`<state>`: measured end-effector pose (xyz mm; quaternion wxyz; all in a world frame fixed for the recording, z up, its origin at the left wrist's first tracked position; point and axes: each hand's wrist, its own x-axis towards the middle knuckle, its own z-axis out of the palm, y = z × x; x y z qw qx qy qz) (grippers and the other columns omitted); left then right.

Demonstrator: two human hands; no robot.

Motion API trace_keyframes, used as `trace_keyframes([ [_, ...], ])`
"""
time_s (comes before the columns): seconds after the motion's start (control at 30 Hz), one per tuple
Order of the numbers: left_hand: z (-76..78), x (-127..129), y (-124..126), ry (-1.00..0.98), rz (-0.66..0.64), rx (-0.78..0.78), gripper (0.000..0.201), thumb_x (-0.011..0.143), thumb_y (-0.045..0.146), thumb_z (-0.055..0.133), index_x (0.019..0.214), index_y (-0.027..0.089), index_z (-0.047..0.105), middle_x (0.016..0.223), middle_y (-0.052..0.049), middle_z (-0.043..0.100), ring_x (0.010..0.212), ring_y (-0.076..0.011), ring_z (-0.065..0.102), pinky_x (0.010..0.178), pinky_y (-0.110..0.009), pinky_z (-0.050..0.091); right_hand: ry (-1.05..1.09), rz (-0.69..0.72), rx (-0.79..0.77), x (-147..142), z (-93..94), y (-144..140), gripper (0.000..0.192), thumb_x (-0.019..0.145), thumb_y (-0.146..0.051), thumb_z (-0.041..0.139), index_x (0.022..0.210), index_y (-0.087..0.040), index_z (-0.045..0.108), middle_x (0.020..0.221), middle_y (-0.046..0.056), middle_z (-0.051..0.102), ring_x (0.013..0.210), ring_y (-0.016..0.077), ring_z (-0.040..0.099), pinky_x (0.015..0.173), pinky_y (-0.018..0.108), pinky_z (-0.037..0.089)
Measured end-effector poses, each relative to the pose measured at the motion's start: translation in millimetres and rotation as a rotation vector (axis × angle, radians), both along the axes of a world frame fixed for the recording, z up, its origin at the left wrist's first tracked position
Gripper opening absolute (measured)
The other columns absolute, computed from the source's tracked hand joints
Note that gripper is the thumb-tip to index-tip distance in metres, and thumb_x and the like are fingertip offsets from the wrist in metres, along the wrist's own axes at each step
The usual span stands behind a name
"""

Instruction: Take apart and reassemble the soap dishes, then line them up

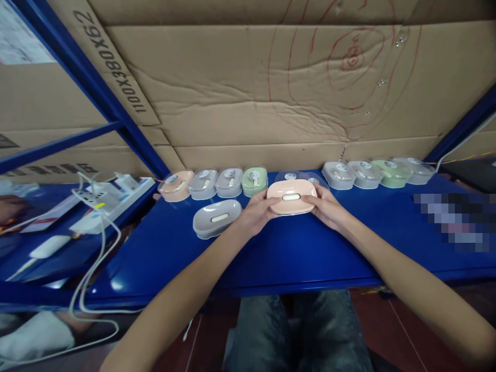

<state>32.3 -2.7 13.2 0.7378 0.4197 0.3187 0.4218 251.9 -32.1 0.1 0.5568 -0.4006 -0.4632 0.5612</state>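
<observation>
Both hands — the left hand and the right hand — wrap their fingers around the peach box, one at each end, holding it steady over the blue table beside the grey box.

Peach box, blue table

clear lid half behind peach box | right patch pixelated

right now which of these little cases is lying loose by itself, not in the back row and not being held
The grey case just left of the left hand; it sits forward of the row, untouched, while both hands hold the peach case.
</observation>
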Motion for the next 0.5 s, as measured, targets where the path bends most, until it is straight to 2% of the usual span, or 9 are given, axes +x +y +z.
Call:
trace_keyframes([
  [0.13,-3.1,1.4,0.7,0.015,0.013,-0.021,0.039,0.081,0.008,0.079,0.119,0.013,0.075,0.117,-0.016,0.083,0.109,-0.0329,0.079,0.097,-0.052,0.067,-0.158,-0.04,0.074,8.3,-2.9,6.8,0.052,0.078,-0.047,0.09,0.122,-0.026,0.071,0.111,0.006,0.078,0.108,0.0288,0.074,0.094,0.045,0.063],
  [0.2,-4.4,1.8,0.1,0.011,0.008,-0.017,0.036,0.081,0.009,0.079,0.117,0.013,0.076,0.115,-0.016,0.083,0.11,-0.0336,0.08,0.098,-0.054,0.066,-0.311,-0.169,0.179,21.5,-3.2,13.7,0.048,0.089,-0.06,0.078,0.123,-0.026,0.071,0.111,0.007,0.077,0.106,0.0282,0.073,0.096,0.047,0.062],
  [0.27,-6.0,2.4,-1.1,0.013,0.011,-0.018,0.035,0.08,0.009,0.079,0.115,0.013,0.076,0.112,-0.016,0.083,0.109,-0.0332,0.08,0.099,-0.053,0.066,-0.528,-0.355,0.332,39.4,-4.7,20.9,0.05,0.098,-0.065,0.064,0.13,-0.028,0.069,0.118,0.009,0.076,0.108,0.0297,0.072,0.099,0.051,0.061],
  [0.33,-8.0,2.9,-2.2,0.025,0.033,-0.032,0.035,0.079,0.009,0.079,0.113,0.012,0.076,0.108,-0.014,0.084,0.103,-0.0314,0.081,0.097,-0.051,0.067,-0.831,-0.484,0.463,56.7,-8.6,26.0,0.056,0.1,-0.064,0.061,0.141,-0.026,0.064,0.132,0.015,0.071,0.121,0.035,0.068,0.108,0.058,0.056],
  [0.43,-10.8,2.7,-2.4,0.048,0.072,-0.066,0.034,0.079,0.009,0.076,0.113,0.013,0.076,0.103,-0.013,0.084,0.097,-0.0288,0.081,0.093,-0.048,0.068,-1.224,-0.437,0.49,70.9,-17.5,29.0,0.063,0.099,-0.063,0.062,0.145,-0.02,0.063,0.144,0.022,0.064,0.141,0.0436,0.057,0.121,0.065,0.045],
  [0.5,-12.6,1.9,-1.2,0.047,0.069,-0.066,0.035,0.08,0.009,0.076,0.115,0.013,0.076,0.107,-0.013,0.084,0.098,-0.0289,0.08,0.093,-0.048,0.067,-1.364,-0.37,0.442,71.1,-23.0,29.5,0.066,0.096,-0.064,0.065,0.145,-0.019,0.063,0.146,0.023,0.063,0.144,0.0464,0.055,0.122,0.066,0.044],
])
